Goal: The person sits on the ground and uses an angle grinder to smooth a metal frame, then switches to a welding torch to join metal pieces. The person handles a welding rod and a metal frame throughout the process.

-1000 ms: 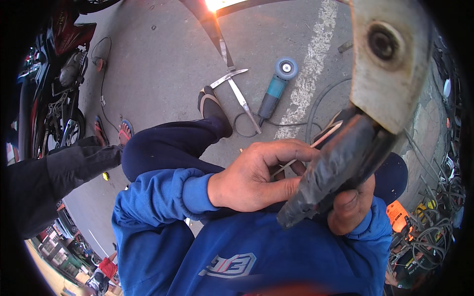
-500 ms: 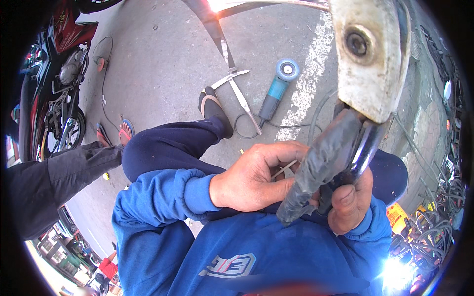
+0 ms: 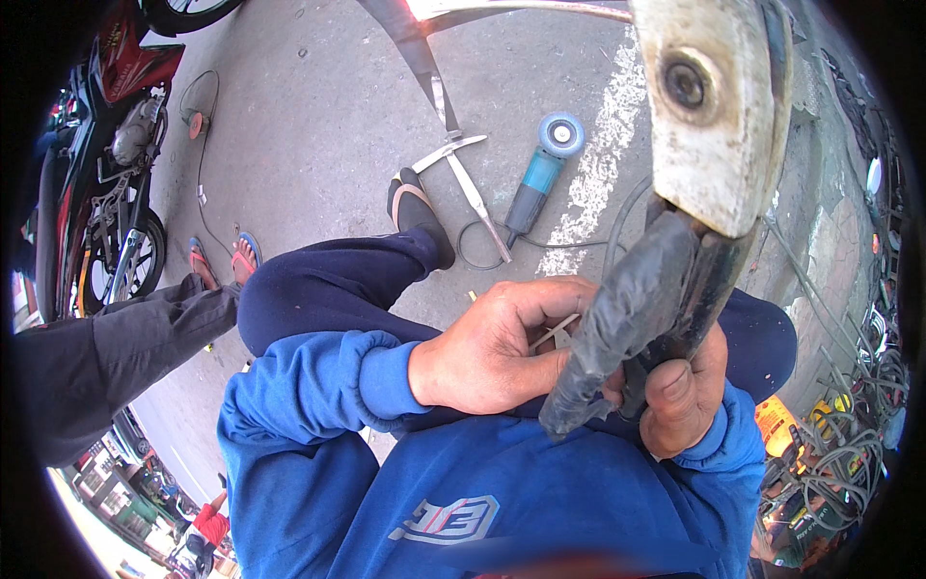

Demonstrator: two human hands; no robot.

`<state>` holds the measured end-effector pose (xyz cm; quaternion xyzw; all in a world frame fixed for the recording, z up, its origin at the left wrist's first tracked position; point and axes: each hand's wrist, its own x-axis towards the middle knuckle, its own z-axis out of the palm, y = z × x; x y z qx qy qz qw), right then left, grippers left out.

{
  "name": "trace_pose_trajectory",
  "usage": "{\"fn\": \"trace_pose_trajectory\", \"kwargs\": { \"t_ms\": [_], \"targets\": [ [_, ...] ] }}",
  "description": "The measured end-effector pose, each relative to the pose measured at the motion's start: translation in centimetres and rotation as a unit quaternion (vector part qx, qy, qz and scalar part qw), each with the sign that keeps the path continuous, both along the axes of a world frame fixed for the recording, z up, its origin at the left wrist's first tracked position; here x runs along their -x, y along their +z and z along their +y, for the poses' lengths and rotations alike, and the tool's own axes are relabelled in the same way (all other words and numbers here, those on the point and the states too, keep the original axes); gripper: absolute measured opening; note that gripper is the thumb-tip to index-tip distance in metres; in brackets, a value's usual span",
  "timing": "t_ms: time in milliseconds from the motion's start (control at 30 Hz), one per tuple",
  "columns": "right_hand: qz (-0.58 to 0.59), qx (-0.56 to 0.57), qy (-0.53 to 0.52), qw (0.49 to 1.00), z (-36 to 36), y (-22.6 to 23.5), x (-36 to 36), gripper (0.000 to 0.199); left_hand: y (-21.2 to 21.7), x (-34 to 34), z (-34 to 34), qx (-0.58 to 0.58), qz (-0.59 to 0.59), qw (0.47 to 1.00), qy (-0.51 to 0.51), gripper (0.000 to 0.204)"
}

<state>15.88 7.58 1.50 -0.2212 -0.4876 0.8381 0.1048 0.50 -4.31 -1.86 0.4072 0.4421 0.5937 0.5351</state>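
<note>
A welding electrode holder with a worn white jaw cover [image 3: 709,145] and a bolt looms large at the upper right. My right hand [image 3: 680,396] is closed around its dark handle [image 3: 627,328], which is wrapped in black tape. From the jaw a thin electrode [image 3: 540,8] runs left to a dark metal piece [image 3: 410,48] at the top edge, with a pale glow where they meet. My left hand [image 3: 502,352], beside the handle, is closed on a thin pale rod [image 3: 555,333]; some fingertips are hidden behind the handle.
On the concrete lie a chipping hammer [image 3: 468,188] and a teal angle grinder [image 3: 542,174] with its cord. A motorcycle [image 3: 125,145] and another person's legs [image 3: 145,333] are at left. Tangled cables [image 3: 830,473] lie at lower right.
The bright arc at the electrode's tip has dimmed to a glow, and the glare at lower right is gone. The holder has shifted slightly left; both hands keep their grips.
</note>
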Motion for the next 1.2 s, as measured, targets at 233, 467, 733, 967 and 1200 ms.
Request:
{"fn": "trace_pose_trajectory", "kwargs": {
  "t_ms": [233, 467, 733, 967, 1200],
  "targets": [
    [-0.074, -0.010, -0.045, 0.996, -0.7, 1.1, 1.2, 0.067, 1.5, 1.2, 0.4, 0.047, -0.066, 0.997, -0.006, 0.032],
    [0.198, -0.048, 0.020, 0.979, 0.8, -1.0, 1.5, 0.064, 1.5, 1.2, 0.8, -0.001, -0.031, 0.999, 0.034, 0.033],
    [0.041, 0.024, 0.011, 0.999, 0.0, -0.5, 0.4, 0.068, 0.4, 0.9, 0.1, 0.026, -0.099, 0.994, 0.034, 0.032],
    [0.026, 0.004, 0.012, 1.000, 0.4, -0.6, -0.2, 0.064, 0.4, 0.0, 0.1, 0.039, -0.145, 0.989, -0.009, 0.030],
    [-0.021, -0.046, -0.016, 0.999, 0.1, -0.1, -0.4, 0.062, 0.1, -0.2, 0.5, -0.022, 0.000, 1.000, -0.008, 0.027]
  ]
}}
